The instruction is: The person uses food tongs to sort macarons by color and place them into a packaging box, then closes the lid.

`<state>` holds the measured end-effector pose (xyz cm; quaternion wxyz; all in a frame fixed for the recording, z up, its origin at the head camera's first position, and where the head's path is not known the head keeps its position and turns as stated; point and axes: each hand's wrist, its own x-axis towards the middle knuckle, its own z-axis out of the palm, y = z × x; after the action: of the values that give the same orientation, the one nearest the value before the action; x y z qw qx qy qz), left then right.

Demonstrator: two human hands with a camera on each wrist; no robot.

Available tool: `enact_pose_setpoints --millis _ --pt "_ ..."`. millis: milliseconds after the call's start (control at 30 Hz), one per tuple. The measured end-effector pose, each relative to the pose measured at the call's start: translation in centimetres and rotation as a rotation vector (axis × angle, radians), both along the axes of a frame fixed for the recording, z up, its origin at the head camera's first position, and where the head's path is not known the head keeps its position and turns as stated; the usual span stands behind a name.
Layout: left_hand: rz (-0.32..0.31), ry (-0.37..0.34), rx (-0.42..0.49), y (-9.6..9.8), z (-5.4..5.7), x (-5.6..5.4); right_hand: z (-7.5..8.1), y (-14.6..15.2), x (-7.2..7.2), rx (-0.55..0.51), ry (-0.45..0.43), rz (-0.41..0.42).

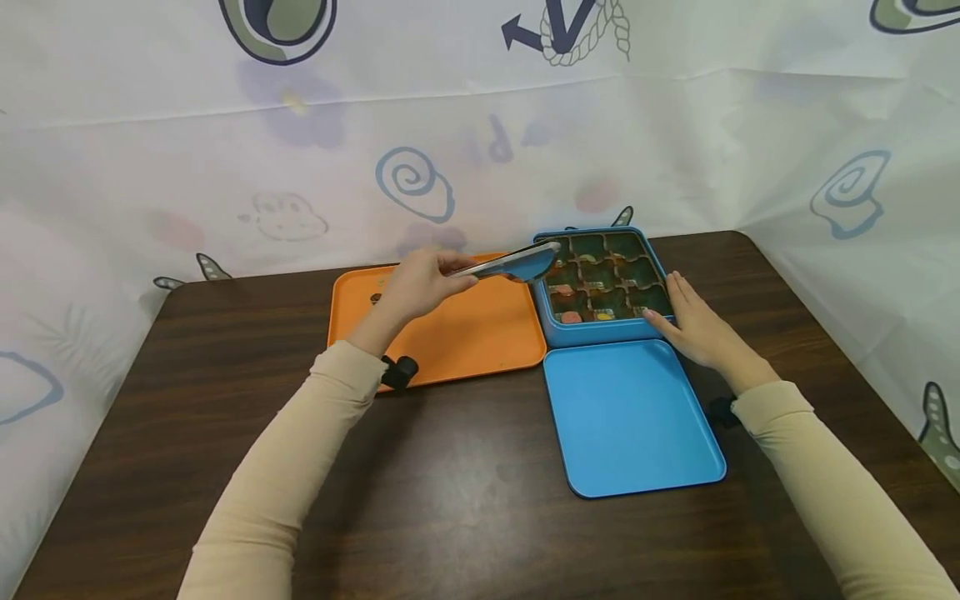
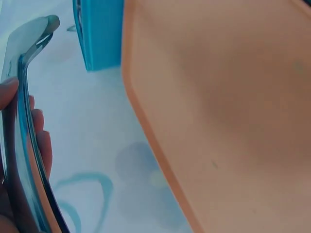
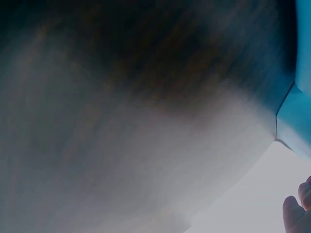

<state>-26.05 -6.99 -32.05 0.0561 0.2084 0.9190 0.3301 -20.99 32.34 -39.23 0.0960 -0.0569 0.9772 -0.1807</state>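
My left hand (image 1: 420, 287) grips a pair of metal tongs (image 1: 491, 265) above the orange tray (image 1: 480, 350), with their blue tips pointing right to the near-left part of a blue box (image 1: 600, 335). In the left wrist view the tongs (image 2: 24, 131) lie between thumb and fingers; whether the tips hold anything, I cannot tell. The box has a dark divided insert (image 1: 603, 275) with small colored pieces in several compartments. My right hand (image 1: 697, 329) rests against the box's right side, fingers fairly straight, thumb at the front corner.
A blue lid (image 1: 633, 421) lies flat in front of the box, touching or nearly touching it. One small dark piece (image 1: 375, 297) sits on the orange tray, partly behind the left wrist. The brown table (image 1: 465, 500) ends at a patterned white cloth (image 1: 480, 117) behind.
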Motion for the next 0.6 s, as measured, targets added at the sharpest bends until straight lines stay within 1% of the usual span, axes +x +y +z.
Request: enact_pose_setpoints --millis 100,267,400,500,600 --pt "-0.001 0.017 -0.022 2.1 0.0 -0.6 -0.1 -0.1 0.0 -0.008 -0.011 0.001" --pt "0.004 0.007 -0.028 5.7 -0.2 -1.4 0.0 -0.3 -0.1 -0.023 -0.035 0.005" --pt "0.007 0.024 -0.030 8.4 -0.4 -1.5 0.1 -0.3 -0.2 -0.027 -0.043 0.012" --pt "0.010 0.051 -0.049 10.5 -0.6 -1.6 0.0 -0.2 -0.1 -0.032 -0.046 0.008" --pt "0.006 0.074 -0.090 12.2 -0.8 -1.7 -0.1 -0.1 -0.1 -0.041 -0.044 0.006"
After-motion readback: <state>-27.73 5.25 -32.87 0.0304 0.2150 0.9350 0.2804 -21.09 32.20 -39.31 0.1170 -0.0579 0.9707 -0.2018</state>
